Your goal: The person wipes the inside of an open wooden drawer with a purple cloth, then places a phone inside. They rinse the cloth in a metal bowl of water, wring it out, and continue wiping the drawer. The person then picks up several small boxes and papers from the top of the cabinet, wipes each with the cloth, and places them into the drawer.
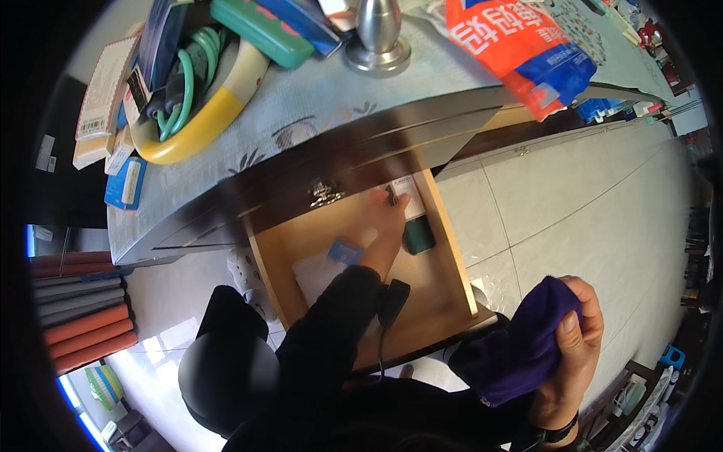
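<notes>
My left hand (387,226) reaches into a pulled-out wooden drawer (446,243), its fingers blurred at the far right corner. By the fingertips are a small dark object and a white box with print (408,195); whether the fingers grip either cannot be told. A dark green case (418,235) lies just below that box. In the drawer's left half, a blue packet (345,251) rests beside a pale flat sheet (313,279). My right hand (576,339) holds a folded purple cloth (528,344) outside the drawer's right side.
A black block with a cable (393,302) hangs by my left forearm. On the cabinet top (339,101) are a yellow-and-white basket (226,113) of boxes and green cord, a teal case (262,31), a metal stand base (377,53) and a red-and-blue bag (525,51).
</notes>
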A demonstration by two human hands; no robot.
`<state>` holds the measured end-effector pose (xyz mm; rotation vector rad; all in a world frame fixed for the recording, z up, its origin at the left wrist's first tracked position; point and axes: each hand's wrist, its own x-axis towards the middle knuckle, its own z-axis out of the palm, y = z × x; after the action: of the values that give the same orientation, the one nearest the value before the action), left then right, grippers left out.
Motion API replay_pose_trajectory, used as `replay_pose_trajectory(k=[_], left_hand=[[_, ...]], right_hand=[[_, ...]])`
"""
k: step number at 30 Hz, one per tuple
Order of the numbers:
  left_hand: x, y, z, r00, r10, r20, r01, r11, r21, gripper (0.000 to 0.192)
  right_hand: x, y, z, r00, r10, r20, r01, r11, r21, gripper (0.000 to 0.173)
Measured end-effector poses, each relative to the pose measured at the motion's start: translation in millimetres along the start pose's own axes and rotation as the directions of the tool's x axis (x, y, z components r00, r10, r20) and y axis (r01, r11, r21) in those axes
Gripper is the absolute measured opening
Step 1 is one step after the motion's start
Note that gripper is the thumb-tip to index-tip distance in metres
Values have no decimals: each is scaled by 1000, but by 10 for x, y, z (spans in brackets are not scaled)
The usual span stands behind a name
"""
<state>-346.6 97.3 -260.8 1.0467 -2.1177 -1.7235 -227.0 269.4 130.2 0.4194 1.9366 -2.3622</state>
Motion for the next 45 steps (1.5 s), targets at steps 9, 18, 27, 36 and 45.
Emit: replay_pose_trajectory(k=[9,18,27,36,45], left_hand=[[120,436,-1513,600,226,767,-716,579,390,36],[-309,459,-1889,467,204,860,-864,312,395,56],[-808,395,-2591,549,181,816,-792,424,439,49],[-1323,-79,-2625,636,-233,736,-723,155,674,56],[-1147,750,-2823,414,-406,815,-745,363,559,34]], right_hand=[[-66,-17,-4,1000,-1,12,1,1000,10,43],[-110,62,141,996,34,79,-33,999,-13,38],[-170,143,276,982,-7,187,9,1000,-12,32],[-127,184,308,978,34,207,-37,999,10,28],[-94,166,227,983,32,183,-45,997,69,26]])
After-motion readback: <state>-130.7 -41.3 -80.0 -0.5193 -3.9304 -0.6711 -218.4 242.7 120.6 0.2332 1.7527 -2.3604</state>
